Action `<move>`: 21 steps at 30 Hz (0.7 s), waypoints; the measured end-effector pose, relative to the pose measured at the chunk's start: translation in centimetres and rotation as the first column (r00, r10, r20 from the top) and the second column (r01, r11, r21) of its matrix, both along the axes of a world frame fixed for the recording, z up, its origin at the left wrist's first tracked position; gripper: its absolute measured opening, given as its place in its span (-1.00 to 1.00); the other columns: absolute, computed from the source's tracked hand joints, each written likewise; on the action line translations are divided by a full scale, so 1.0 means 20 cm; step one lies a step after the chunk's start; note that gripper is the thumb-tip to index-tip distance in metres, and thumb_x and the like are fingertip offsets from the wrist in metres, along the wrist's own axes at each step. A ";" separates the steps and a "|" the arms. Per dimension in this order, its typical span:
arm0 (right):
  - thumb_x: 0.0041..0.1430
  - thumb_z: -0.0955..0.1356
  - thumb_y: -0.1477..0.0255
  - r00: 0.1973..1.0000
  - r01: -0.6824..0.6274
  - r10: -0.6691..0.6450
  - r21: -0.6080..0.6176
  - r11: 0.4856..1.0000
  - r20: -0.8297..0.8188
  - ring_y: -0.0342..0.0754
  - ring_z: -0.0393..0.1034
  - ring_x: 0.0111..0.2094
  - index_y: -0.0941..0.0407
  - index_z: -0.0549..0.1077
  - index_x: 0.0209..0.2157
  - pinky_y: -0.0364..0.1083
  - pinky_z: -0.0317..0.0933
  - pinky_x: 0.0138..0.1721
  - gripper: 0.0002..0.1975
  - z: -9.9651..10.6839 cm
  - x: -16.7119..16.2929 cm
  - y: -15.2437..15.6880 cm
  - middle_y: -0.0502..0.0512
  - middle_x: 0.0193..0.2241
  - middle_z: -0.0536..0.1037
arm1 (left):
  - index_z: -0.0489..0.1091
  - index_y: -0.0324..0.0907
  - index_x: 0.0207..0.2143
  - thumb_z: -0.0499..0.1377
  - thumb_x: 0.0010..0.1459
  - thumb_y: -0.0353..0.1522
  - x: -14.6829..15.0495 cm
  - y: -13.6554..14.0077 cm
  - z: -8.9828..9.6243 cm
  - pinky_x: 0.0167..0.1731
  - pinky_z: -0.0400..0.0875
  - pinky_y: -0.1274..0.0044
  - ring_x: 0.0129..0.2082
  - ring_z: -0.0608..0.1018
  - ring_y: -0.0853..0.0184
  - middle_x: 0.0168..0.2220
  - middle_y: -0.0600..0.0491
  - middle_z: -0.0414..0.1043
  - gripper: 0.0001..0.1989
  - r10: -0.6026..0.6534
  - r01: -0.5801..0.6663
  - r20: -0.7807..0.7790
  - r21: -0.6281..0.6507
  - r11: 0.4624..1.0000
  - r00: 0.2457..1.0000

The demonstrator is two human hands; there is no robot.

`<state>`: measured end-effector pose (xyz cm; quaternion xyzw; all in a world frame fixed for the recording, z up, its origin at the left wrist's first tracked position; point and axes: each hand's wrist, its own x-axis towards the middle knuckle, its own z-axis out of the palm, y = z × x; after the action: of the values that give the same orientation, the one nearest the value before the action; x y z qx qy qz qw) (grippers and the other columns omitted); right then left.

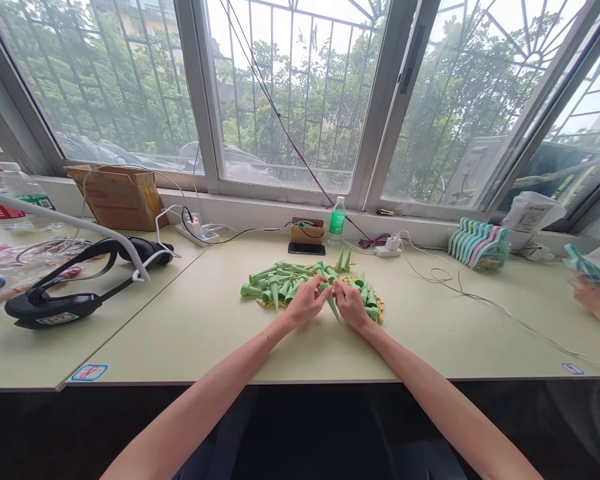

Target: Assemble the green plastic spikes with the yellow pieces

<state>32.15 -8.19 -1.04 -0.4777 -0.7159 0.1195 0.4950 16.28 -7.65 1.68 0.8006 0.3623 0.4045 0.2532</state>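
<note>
My left hand (306,300) and my right hand (351,305) meet over the front of a pile, fingers closed. Between them is a green plastic spike (335,310), its pointed end slanting down toward me. The left fingers grip it near its wide end. My right fingertips are pinched at the same end; whatever they hold there is hidden. Around both hands lie several more green plastic spikes (274,288), mostly on their sides. Two spikes (344,260) stand point up behind my right hand. Small yellow pieces (379,303) show under and beside the pile.
Behind the pile are a phone (307,249), a small cardboard box (307,232) and a bottle (337,220). A black headset (65,300) lies left. Cables (485,300) and hangers (477,245) are right, where another person's hand (593,295) holds a bluish-green item.
</note>
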 end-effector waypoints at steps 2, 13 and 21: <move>0.36 0.08 0.21 1.000 -0.004 0.004 -0.001 1.000 0.000 -0.08 0.22 -0.58 0.08 0.27 -0.54 -0.11 0.09 -0.50 -0.56 0.00 0.00 0.00 0.00 -0.63 0.35 | 0.32 -0.17 -0.15 0.02 0.24 -0.15 0.00 0.00 0.00 -0.56 0.21 0.59 -0.66 0.28 0.47 -0.46 0.12 0.36 -0.70 0.011 -0.011 -0.004 0.024 1.000 1.000; 0.36 0.07 0.19 1.000 -0.010 0.010 -0.004 1.000 0.005 -0.09 0.22 -0.59 0.09 0.25 -0.57 -0.11 0.10 -0.50 -0.53 0.01 0.00 0.00 0.01 -0.63 0.36 | 0.33 -0.16 -0.16 0.06 0.23 -0.20 0.00 0.02 -0.02 -0.49 0.27 0.54 -0.64 0.23 0.47 -0.42 0.10 0.37 -0.76 0.050 -0.046 -0.030 0.128 0.991 0.998; 0.36 0.07 0.18 1.000 -0.007 0.007 -0.003 1.000 -0.002 -0.09 0.22 -0.60 0.08 0.24 -0.59 -0.10 0.10 -0.51 -0.52 0.01 0.00 0.00 0.02 -0.64 0.35 | 0.34 -0.16 -0.15 0.07 0.23 -0.23 0.00 0.02 -0.03 -0.45 0.27 0.54 -0.58 0.31 0.43 -0.39 0.07 0.40 -0.77 0.056 -0.050 -0.032 0.168 0.985 0.998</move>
<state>32.13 -8.23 -0.86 -0.4760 -0.7169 0.1226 0.4945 16.27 -7.21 1.08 0.8162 0.3531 0.4255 0.1679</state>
